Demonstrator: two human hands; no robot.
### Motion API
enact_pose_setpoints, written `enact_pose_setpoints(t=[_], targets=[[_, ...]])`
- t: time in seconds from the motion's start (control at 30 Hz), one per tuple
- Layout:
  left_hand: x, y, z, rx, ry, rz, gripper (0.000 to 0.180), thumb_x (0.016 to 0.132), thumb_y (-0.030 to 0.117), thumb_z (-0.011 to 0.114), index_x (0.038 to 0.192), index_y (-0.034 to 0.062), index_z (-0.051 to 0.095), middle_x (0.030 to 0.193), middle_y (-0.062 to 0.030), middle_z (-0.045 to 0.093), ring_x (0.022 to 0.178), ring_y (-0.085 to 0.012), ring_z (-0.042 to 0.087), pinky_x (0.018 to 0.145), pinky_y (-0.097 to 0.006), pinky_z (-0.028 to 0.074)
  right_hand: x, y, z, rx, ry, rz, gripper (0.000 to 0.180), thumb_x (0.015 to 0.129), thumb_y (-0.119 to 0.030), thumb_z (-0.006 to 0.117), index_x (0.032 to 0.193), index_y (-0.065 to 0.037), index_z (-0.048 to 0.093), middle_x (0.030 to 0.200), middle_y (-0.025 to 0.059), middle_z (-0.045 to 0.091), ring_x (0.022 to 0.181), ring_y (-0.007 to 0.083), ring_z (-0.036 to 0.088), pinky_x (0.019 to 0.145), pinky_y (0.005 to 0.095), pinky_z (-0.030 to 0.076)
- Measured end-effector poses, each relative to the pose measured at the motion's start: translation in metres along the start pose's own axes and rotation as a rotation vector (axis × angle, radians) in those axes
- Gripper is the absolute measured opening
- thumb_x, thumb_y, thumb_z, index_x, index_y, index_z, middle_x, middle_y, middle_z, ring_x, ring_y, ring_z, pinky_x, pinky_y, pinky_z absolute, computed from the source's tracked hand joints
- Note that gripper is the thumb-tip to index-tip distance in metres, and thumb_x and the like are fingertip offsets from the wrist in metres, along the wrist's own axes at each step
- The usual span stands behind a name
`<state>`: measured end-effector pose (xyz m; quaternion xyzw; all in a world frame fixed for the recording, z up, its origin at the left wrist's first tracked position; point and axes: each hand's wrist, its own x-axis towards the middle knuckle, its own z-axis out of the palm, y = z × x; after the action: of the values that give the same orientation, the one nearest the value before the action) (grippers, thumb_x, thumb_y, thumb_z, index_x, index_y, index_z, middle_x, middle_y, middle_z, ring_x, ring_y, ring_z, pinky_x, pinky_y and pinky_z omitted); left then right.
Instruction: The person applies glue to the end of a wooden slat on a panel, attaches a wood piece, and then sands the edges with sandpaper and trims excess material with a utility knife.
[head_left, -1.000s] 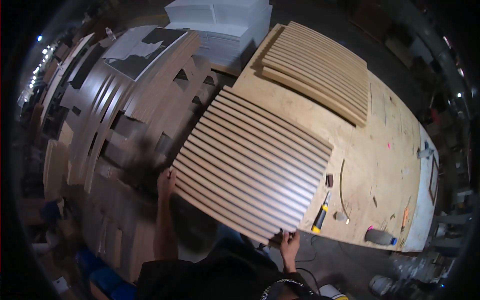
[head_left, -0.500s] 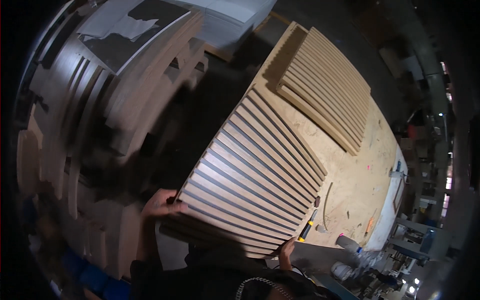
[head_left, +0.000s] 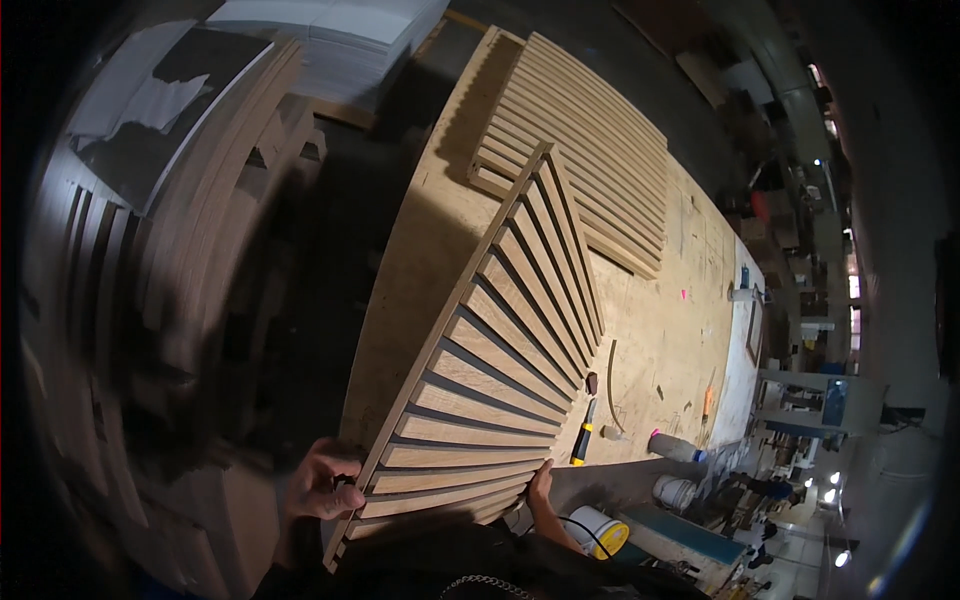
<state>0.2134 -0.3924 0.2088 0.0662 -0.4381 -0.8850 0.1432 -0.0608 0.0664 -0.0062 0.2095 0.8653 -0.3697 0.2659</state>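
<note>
A wooden slatted panel (head_left: 480, 366), with dark gaps between its slats, is tilted over the near part of the workbench, its long left edge raised. At that edge my left hand (head_left: 322, 482) is closed, curled fingers and thumb meeting the frame. My right hand (head_left: 541, 488) grips the panel's near right edge; part of its fingers is hidden. Just right of the panel lie a chisel-like tool (head_left: 582, 440) with a yellow and black handle, a small dark reddish piece (head_left: 591, 384) and a thin curved strip (head_left: 613, 385).
A second slatted panel (head_left: 585, 140) lies on the far part of the plywood-topped workbench (head_left: 655, 345). A bottle (head_left: 676, 446) lies near the bench's right end. White buckets (head_left: 597, 530) stand below. Stacked boards (head_left: 215, 190) stand to the left, across a dark gap.
The slatted panel has tipped up, its left edge rising and its far corner now overlapping the second panel. Both hands moved with it, and the view shifted.
</note>
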Motion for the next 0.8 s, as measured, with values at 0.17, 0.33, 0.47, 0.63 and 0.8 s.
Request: enact_pose_setpoints(t=[0.17,0.33,0.47,0.63,0.8], targets=[[0.002,0.021,0.011,0.382,0.157,0.029,0.056,0.078,0.047,0.078,0.088,-0.0071,0.070,0.074,-0.0124,0.068,0.064,-0.0195,0.063,0.060,-0.029,0.046,-0.034,-0.021,0.007,-0.066,0.057,-0.051,0.090,0.096,-0.070,0.030,0.125,0.011,0.058,0.119,0.0286,0.062,0.111,0.0383,0.059,0.095,0.0438,0.044],[-0.007,0.039,-0.004,0.568,0.075,-0.310,0.067,0.090,0.066,0.050,0.100,0.0020,0.066,0.085,-0.0019,0.067,0.077,-0.0088,0.059,0.074,-0.023,0.041,-0.010,-0.007,0.010,-0.041,0.136,-0.003,0.084,0.098,-0.066,0.033,0.119,0.010,0.062,0.113,0.0238,0.067,0.098,0.0324,0.062,0.087,0.0442,0.046],[0.040,0.045,-0.009,0.442,0.094,-0.080,0.086,0.091,0.078,0.033,0.076,-0.0019,0.063,0.063,0.0017,0.057,0.058,-0.0054,0.049,0.056,-0.024,0.037,0.017,0.014,0.001,-0.118,0.185,-0.053,0.081,0.099,-0.063,0.035,0.109,0.013,0.063,0.103,0.0204,0.067,0.092,0.0301,0.062,0.081,0.0417,0.048],[0.065,0.042,-0.024,0.487,0.180,0.173,0.079,0.093,0.077,0.024,0.055,0.0085,0.037,0.051,0.0035,0.032,0.051,-0.0065,0.030,0.048,-0.028,0.025,-0.013,-0.025,0.014,0.103,0.053,-0.159,0.079,0.100,-0.061,0.035,0.116,0.013,0.059,0.109,0.0208,0.066,0.094,0.0317,0.062,0.084,0.0407,0.049],[0.076,0.048,-0.016,0.464,0.152,0.181,0.086,0.093,0.077,0.017,0.058,0.0035,0.043,0.052,-0.0008,0.035,0.051,-0.0107,0.036,0.052,-0.029,0.031,-0.028,-0.019,0.020,0.165,0.028,-0.217,0.071,0.103,-0.054,0.033,0.121,0.010,0.059,0.112,0.0221,0.067,0.093,0.0327,0.064,0.084,0.0418,0.050]])
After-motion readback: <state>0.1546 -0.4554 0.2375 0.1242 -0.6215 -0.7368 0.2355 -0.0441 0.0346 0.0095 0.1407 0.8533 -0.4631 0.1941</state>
